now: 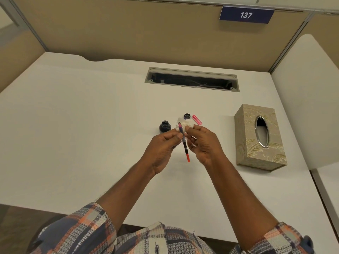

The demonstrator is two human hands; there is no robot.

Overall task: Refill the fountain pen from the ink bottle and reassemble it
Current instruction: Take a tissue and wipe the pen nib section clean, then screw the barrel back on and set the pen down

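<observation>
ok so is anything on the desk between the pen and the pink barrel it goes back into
Mostly the tissue, bunched in the right hand around the pen. Beyond it, the pink barrel lies beside the bottle cap, nothing on top.

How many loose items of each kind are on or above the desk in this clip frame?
Ink bottle, open: 1
Bottle cap: 1
Pink pen cap or barrel: 1
Pen section with converter, held by both hands: 1
Tissue, white, crumpled: 1
Tissue box: 1
Total: 6
</observation>
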